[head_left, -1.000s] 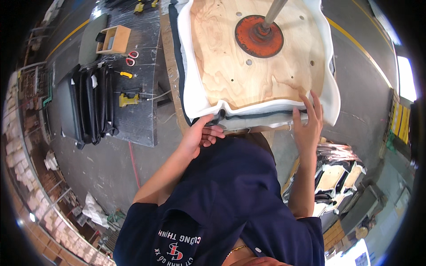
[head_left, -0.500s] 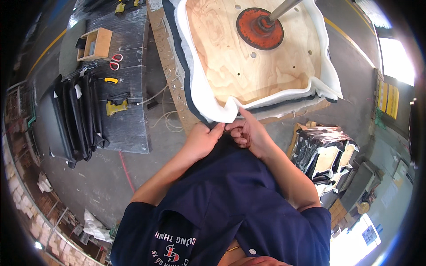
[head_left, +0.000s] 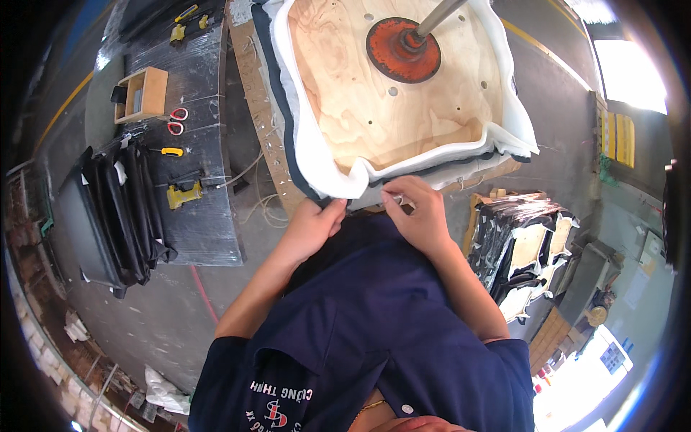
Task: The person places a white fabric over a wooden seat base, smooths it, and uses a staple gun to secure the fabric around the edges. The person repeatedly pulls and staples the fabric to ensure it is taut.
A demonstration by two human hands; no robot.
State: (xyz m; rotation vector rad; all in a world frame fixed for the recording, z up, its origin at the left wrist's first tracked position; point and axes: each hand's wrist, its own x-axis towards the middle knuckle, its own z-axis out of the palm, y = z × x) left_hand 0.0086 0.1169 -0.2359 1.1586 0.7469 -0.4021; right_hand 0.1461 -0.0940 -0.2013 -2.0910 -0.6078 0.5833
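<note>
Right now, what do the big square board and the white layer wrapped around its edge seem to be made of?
The pale square board looks like unfinished plywood: swirling grain, drilled holes. The white wrapped layer, pinched by both hands, left hand and right hand, seems soft foam or padding, thick and wavy.

right hand (head_left: pixel 423 212): off seat's right edge, now at near corner | left hand (head_left: pixel 311 227): pinching white cover (head_left: pixel 327 173)
</note>
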